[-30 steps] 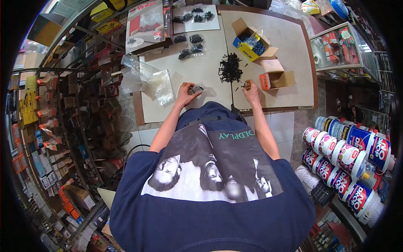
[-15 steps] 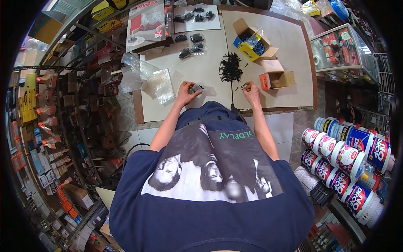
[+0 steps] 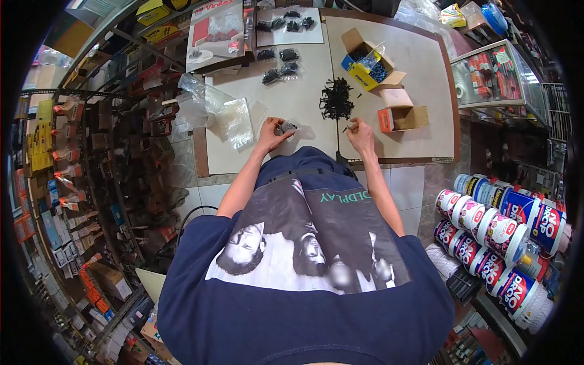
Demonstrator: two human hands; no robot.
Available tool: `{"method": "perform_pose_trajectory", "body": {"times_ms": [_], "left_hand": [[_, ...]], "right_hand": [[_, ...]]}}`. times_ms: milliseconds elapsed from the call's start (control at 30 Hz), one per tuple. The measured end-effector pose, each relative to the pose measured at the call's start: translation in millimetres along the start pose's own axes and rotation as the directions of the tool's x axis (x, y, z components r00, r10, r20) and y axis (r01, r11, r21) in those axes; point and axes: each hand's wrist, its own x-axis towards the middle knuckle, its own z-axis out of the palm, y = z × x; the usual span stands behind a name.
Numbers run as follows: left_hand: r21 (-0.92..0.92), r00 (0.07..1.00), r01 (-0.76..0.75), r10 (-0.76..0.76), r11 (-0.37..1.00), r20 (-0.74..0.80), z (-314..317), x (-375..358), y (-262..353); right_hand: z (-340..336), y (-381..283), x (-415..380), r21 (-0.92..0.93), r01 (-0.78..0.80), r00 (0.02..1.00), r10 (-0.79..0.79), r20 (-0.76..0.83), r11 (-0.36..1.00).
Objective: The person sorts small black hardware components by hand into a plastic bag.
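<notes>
My left hand [image 3: 274, 135] is closed on a small clear plastic bag [image 3: 298, 129] with a few dark pieces inside, near the table's front edge. To the right, my right hand [image 3: 360, 135] has its fingers pinched together beside a small dark screw [image 3: 346, 129]; whether the fingertips grip it is too small to tell. A pile of black screws [image 3: 336, 99] lies between and beyond the hands, touching neither. Flat clear bags [image 3: 236, 121] rest left of my left hand.
Filled bags [image 3: 281, 64] lie at the back left near a large Vintex box [image 3: 220, 33]. An open yellow-blue box [image 3: 367, 68] and an open orange box [image 3: 401, 115] stand on the right of the table [image 3: 426, 73]. Paint buckets [image 3: 502, 231] are stacked at the lower right.
My right hand has moved slightly left, and fewer loose screws show beside its fingertips. My left hand still holds the bag. The whole view has shifted slightly.
</notes>
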Motion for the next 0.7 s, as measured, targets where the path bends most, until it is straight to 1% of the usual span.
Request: {"method": "perform_pose_trajectory", "body": {"times_ms": [33, 100, 167, 200, 267, 300, 367, 433, 500, 533, 567, 633, 667, 700], "left_hand": [[-0.012, 1.0, 0.007, -0.007, 1.0, 0.004, -1, -1, 1], [0.002, 1.0, -0.015, 0.015, 1.0, -0.005, 1, 0, -4], [0.015, 0.999, -0.039, 0.039, 0.999, -0.015, 2, 0, -5], [0.02, 0.999, -0.045, 0.045, 0.999, -0.017, 2, 1, -5], [0.026, 0.998, -0.049, 0.05, 0.998, -0.025, 2, 1, -6], [0.016, 0.998, -0.047, 0.048, 0.999, -0.029, 2, 0, -6], [0.007, 0.998, -0.044, 0.044, 0.999, -0.041, 1, 1, -8], [-0.018, 1.0, -0.027, 0.027, 0.999, 0.007, 0, 2, -8], [-0.02, 1.0, -0.019, 0.019, 1.0, 0.002, 0, 2, -8], [-0.02, 1.0, -0.015, 0.015, 1.0, 0.005, 0, 2, -7], [-0.023, 1.0, -0.014, 0.014, 1.0, 0.004, 1, 2, -7], [-0.03, 1.0, -0.013, 0.013, 0.999, 0.004, 1, 2, -7], [-0.031, 1.0, -0.014, 0.014, 0.999, 0.007, 0, 2, -6], [-0.021, 1.0, -0.022, 0.022, 1.0, -0.003, 0, 2, -5]], "right_hand": [[1, -11, 4, 0.001, -0.001, 1.0, 0.001, 0.003, 1.0], [3, -40, 12, 0.169, 0.116, 0.993, -0.118, 0.0, 0.979], [3, -79, 15, 0.277, 0.103, 0.987, -0.132, 0.091, 0.955], [8, -92, 17, 0.277, 0.103, 0.987, -0.133, 0.091, 0.955], [19, -110, 20, 0.36, 0.2, 0.94, -0.282, 0.192, 0.911], [25, -114, 19, 0.36, 0.204, 0.938, -0.287, 0.194, 0.91], [34, -119, 19, 0.319, 0.323, 0.892, -0.399, 0.214, 0.891], [34, -114, 19, 0.321, 0.321, 0.881, -0.405, 0.245, 0.891], [27, -102, 20, 0.3, 0.175, 0.929, -0.258, 0.265, 0.938], [21, -95, 21, 0.312, 0.125, 0.945, -0.209, 0.25, 0.942], [19, -78, 24, 0.309, 0.125, 0.945, -0.208, 0.252, 0.943], [17, -44, 29, 0.251, 0.033, 0.992, -0.063, 0.111, 0.968], [11, -33, 27, 0.25, 0.031, 0.992, -0.06, 0.11, 0.968], [4, -21, 23, 0.182, -0.026, 0.998, 0.015, 0.064, 0.983]]}}
